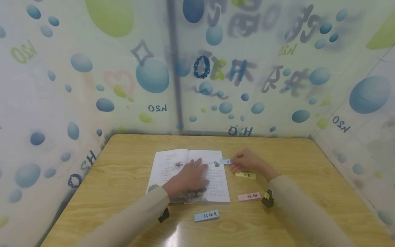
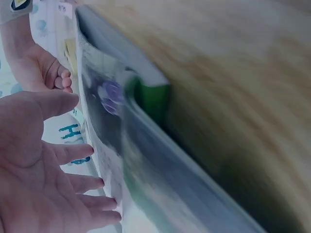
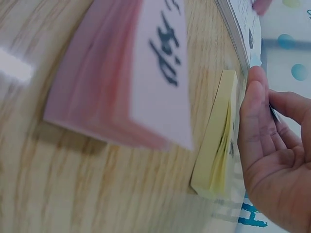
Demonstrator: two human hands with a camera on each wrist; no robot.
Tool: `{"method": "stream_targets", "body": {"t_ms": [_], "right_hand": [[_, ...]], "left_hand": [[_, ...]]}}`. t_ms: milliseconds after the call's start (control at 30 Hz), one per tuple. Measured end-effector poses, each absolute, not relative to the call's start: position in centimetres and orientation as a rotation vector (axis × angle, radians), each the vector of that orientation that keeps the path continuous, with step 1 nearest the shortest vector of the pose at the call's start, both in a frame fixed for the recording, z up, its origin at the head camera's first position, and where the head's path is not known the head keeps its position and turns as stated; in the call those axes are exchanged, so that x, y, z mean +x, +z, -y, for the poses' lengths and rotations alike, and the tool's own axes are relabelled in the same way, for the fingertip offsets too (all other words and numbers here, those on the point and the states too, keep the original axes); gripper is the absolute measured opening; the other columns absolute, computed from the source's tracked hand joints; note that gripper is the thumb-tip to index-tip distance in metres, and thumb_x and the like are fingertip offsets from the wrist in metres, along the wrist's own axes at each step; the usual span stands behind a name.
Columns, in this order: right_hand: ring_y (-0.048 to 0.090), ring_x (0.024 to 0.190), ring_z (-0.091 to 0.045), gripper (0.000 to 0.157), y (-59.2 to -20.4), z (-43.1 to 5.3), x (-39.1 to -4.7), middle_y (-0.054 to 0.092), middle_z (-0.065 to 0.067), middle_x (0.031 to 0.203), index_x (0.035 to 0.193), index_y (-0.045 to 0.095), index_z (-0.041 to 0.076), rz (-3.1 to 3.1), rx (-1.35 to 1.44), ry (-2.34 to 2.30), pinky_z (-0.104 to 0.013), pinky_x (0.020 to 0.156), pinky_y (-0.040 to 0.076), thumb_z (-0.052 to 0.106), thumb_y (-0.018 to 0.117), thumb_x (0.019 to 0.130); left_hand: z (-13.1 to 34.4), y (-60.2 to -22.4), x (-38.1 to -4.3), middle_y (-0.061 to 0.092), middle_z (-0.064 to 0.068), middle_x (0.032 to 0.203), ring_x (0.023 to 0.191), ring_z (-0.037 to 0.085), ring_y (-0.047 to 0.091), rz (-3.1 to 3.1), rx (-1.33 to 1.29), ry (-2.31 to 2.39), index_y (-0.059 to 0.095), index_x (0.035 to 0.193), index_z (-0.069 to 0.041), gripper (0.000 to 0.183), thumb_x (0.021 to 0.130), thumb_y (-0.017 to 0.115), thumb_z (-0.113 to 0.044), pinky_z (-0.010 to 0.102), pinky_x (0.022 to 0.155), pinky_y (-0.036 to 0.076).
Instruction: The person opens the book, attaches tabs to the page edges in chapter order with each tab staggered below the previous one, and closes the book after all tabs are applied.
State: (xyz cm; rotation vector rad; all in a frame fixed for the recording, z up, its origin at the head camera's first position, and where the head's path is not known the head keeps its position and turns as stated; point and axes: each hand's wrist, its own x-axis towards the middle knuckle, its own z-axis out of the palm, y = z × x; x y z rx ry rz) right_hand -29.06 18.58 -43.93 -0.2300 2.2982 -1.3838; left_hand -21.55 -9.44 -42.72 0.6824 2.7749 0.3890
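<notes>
Right hand (image 1: 248,160): pinches blue slip (image 1: 225,161) at right edge of open book (image 1: 217,178).
Left hand (image 1: 192,176): rests spread on the book.
Table (image 1: 123,157): yellow stack (image 1: 245,176), pink stack (image 1: 249,196), blue stack (image 1: 206,215) near book.

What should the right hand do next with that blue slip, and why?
Probably press the blue slip down onto the open book: in the head view the slip's tip overlaps the book's right edge, the right hand pinches the other end, and the left hand lies spread over the book. Whether the slip already touches the book is unclear.
</notes>
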Motion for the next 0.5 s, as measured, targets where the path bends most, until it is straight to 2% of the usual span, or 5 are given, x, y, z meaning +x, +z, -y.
{"method": "stream_targets", "body": {"t_ms": [133,333,500], "right_hand": [[0.073,0.076,-0.026,0.016,-43.9,-18.5,-29.1,0.073,-0.016,0.087,0.102,0.071,-0.007,-2.284,-0.225,-1.388,-0.034,0.07,0.061,0.007,0.063,0.1],[0.073,0.075,-0.025,0.016,-43.9,-18.6,-29.2,0.073,-0.017,0.087,0.102,0.071,-0.008,-2.264,-0.244,-1.396,-0.034,0.069,0.061,0.006,0.063,0.1],[0.073,0.076,-0.026,0.017,-43.9,-18.6,-29.2,0.073,-0.017,0.088,0.103,0.071,-0.008,-2.266,-0.259,-1.385,-0.035,0.07,0.061,0.006,0.062,0.1]], "left_hand": [[7.5,-42.3,-22.5,0.027,0.02,0.163,0.15,0.036,0.018,-2.763,0.657,0.393,0.043,0.153,-0.006,0.063,0.103,0.055,-0.041,0.049,0.12,0.013],[5.6,-43.0,-24.0,0.027,0.019,0.163,0.149,0.043,0.017,-2.827,0.541,0.458,0.041,0.153,-0.004,0.066,0.104,0.051,-0.046,0.054,0.119,0.016],[4.4,-43.4,-25.1,0.027,0.022,0.162,0.148,0.045,0.017,-2.858,0.456,0.509,0.041,0.152,-0.001,0.064,0.104,0.047,-0.043,0.057,0.119,0.015]]}}
